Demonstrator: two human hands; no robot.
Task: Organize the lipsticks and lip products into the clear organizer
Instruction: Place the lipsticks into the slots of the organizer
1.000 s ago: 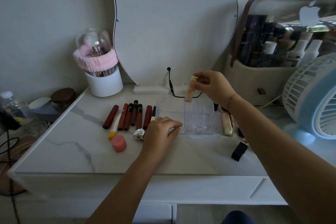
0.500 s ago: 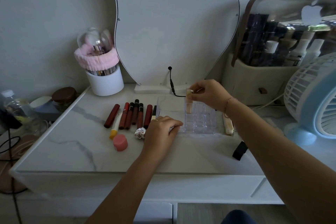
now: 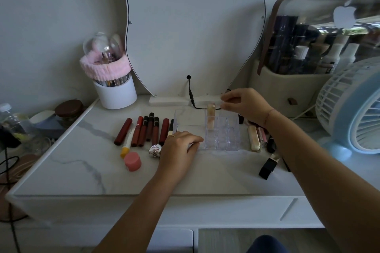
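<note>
Standing upright in a back-left cell of the clear organizer point(image 3: 223, 135), a pale marbled lipstick point(image 3: 211, 116) sits just left of the right hand point(image 3: 245, 105), whose fingertips are loosely spread and apart from it.

The left hand point(image 3: 180, 150) lies palm-down with fingers curled against the organizer's front-left corner; whether it grips the wall I cannot tell. The organizer is glassy, square-celled plastic, its left section hard to make out against the white marble-veined tabletop point(image 3: 82, 162). Left of that hand lie glossy dark red tubes point(image 3: 144, 131) in a row, a round pink cap point(image 3: 133, 161) and a crumpled silvery piece point(image 3: 155, 150). Below the right wrist lie a cream tube point(image 3: 254, 138) and a black square lipstick point(image 3: 268, 167), partly hidden by the forearm. Bare tabletop stays open toward the near edge.
</note>
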